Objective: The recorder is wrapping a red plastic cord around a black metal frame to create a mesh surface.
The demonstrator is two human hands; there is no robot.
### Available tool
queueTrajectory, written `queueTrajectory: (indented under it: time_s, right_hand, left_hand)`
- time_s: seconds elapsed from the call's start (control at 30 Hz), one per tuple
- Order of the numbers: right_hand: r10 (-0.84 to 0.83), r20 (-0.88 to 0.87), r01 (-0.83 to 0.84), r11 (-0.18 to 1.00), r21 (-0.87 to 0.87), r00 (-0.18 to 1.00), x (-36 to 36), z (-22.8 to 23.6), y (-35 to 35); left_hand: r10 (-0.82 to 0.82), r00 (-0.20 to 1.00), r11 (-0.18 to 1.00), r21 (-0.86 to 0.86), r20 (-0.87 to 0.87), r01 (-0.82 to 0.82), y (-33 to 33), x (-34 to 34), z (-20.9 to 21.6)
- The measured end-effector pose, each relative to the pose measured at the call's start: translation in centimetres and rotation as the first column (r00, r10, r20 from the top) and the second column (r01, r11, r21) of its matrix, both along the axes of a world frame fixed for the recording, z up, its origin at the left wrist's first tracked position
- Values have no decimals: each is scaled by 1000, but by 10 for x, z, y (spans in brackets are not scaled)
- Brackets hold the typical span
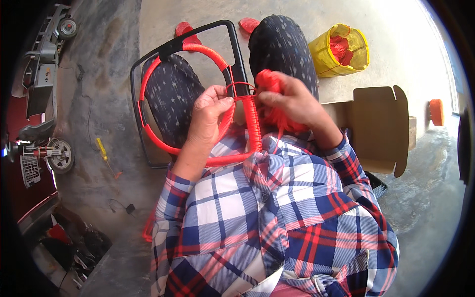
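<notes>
A black frame [235,47] with rounded corners and a ring [210,52] inside it rests across my lap. Glossy red cord [253,123] is wound in tight coils over the near part of its right bar, its near bar and much of the ring. My left hand [210,111] is closed at that right bar, thumb and forefinger pinching the red cord where the coils end. Just to the right, my right hand [289,99] grips a bundle of red cord [268,81]. A thin loop of cord spans the bar between both hands. Loose red strands hang below my right hand.
A yellow bag [324,57] with red material inside stands at the far right. An opened cardboard box [381,131] lies nearer on the right. On the left floor are a yellow-handled screwdriver [102,149] and a dark cable; a wheeled vehicle [60,153] is beyond.
</notes>
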State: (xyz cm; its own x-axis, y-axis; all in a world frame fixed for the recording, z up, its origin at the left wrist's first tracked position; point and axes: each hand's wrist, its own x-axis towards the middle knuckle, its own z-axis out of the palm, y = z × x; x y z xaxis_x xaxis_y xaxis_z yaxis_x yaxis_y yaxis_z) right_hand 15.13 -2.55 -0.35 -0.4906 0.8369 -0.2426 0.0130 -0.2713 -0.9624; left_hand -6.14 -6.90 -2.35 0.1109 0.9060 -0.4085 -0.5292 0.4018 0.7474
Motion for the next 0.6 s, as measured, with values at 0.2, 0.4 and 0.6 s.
queueTrajectory:
  time_s: [0.2,0.4,0.6]
  right_hand:
    - [-107,-159,102,994,-43,981,13,13,15]
    - [-90,-184,69,991,-114,979,37,27,21]
    - [-708,-236,734,678,35,665,217,51,54]
  left_hand:
    - [-32,999,999,-29,-9,31,-4,-5,-12]
    - [-66,998,997,-36,-12,65,0,-6,-14]
    - [-11,983,993,-117,183,33,4,-6,-11]
